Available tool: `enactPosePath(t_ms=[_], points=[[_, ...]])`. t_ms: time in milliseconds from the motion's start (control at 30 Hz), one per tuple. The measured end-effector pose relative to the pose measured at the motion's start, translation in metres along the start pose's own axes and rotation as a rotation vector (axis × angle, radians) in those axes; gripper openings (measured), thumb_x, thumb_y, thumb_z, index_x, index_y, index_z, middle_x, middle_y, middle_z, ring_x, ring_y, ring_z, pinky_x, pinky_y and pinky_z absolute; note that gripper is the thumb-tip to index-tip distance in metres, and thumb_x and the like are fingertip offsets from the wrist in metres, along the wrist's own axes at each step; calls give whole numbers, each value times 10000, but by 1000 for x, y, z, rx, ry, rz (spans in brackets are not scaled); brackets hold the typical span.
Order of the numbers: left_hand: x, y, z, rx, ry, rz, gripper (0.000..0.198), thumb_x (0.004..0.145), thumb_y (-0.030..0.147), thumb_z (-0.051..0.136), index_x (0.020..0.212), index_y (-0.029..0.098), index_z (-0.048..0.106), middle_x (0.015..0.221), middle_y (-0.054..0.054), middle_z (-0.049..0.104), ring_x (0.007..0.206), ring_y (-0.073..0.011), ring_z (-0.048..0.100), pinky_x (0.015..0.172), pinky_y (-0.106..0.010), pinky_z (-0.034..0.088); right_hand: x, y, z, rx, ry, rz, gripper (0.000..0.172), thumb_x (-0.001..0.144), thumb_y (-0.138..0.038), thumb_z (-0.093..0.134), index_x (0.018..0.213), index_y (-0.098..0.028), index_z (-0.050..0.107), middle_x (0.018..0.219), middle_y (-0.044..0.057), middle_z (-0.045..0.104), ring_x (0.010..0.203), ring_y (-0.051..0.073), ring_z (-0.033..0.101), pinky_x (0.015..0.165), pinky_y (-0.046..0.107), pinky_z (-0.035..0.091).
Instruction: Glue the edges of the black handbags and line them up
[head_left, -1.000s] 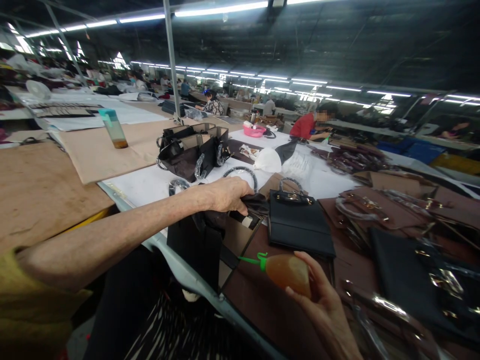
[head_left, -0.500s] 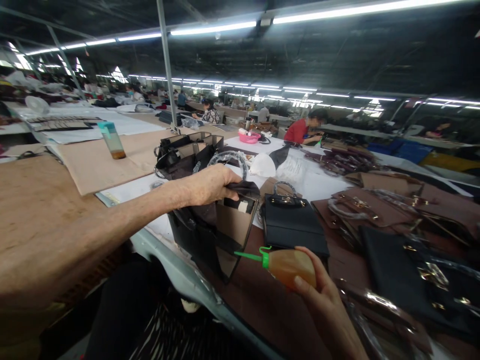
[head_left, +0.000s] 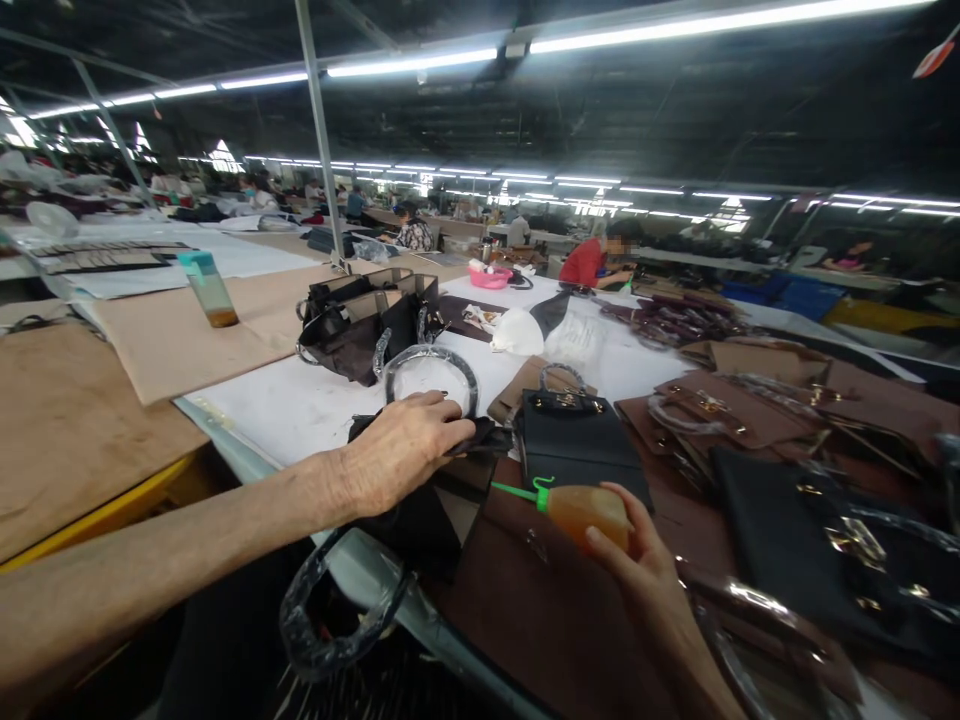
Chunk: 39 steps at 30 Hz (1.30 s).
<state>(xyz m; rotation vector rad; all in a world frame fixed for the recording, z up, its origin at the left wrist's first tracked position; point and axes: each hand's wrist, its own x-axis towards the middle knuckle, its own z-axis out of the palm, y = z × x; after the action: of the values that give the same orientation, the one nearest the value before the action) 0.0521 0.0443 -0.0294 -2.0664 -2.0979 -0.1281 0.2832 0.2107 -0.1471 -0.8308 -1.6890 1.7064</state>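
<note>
My left hand (head_left: pixel 416 450) is closed on the upper edge of a black handbag (head_left: pixel 412 530) at the table's near edge; its fingertips are partly hidden. One plastic-wrapped handle (head_left: pixel 471 380) of this bag stands up behind the hand. The other wrapped handle (head_left: pixel 289 610) hangs over the table edge toward me. In my right hand (head_left: pixel 649 560) lies a squeeze bottle (head_left: pixel 589 515) of amber liquid. Its thin green nozzle (head_left: pixel 517 491) points left, close to the bag's right side. A finished-looking black handbag (head_left: pixel 585 435) with a gold clasp lies just behind the bottle.
Open black bags (head_left: pixel 367 310) stand farther back. Brown bags (head_left: pixel 727 410) and another black bag (head_left: pixel 810 540) cover the right side. A pink basket (head_left: pixel 489 278) and a drinking bottle (head_left: pixel 208 290) stand beyond. A co-worker in red (head_left: pixel 583 262) sits across the table.
My left hand has lowered and tipped the handbag, so its open side no longer faces me and one handle now hangs over the edge. The squeeze bottle has shifted slightly right.
</note>
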Motion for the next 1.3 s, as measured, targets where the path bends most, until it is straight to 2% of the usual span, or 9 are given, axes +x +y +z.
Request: enactPosePath(t_ms=[233,533,900,1100,1300], points=[[4,-9,6,-54,29,-2,175,914,251,387,814,166,504,844,-42,573,823,-182,492,742,-289,395,20,7,7,-64,5,-130,624,689,-371,714,1216,-240,406,1088,47,559,954,247,556,844,341,442],[2,-16,16,-163,74,16,182,916,260,398,790,168,491,824,-33,573,827,-176,501,732,-275,393,44,15,8,-98,-1,-186,639,691,-369,708,1231,-254,387,1095,42,548,952,248,556,856,354,442],[1,-19,22,-197,92,14,134,898,210,422,795,173,499,834,-26,572,832,-175,497,725,-277,385,35,26,7,-180,-63,-145,621,703,-350,710,1239,-245,415,1154,40,524,1005,255,532,902,358,405],[-9,-11,20,-231,100,20,218,919,215,331,840,172,529,846,-46,578,846,-189,505,748,-306,404,32,29,7,-223,-81,-117,628,695,-358,712,1238,-239,421,1137,45,541,984,259,544,882,368,412],[-24,-1,18,-244,134,20,193,876,161,355,884,192,545,839,-46,580,863,-188,516,787,-307,427,24,26,7,-246,-76,-80,625,693,-376,701,1229,-231,415,1081,46,560,947,255,553,852,360,420]])
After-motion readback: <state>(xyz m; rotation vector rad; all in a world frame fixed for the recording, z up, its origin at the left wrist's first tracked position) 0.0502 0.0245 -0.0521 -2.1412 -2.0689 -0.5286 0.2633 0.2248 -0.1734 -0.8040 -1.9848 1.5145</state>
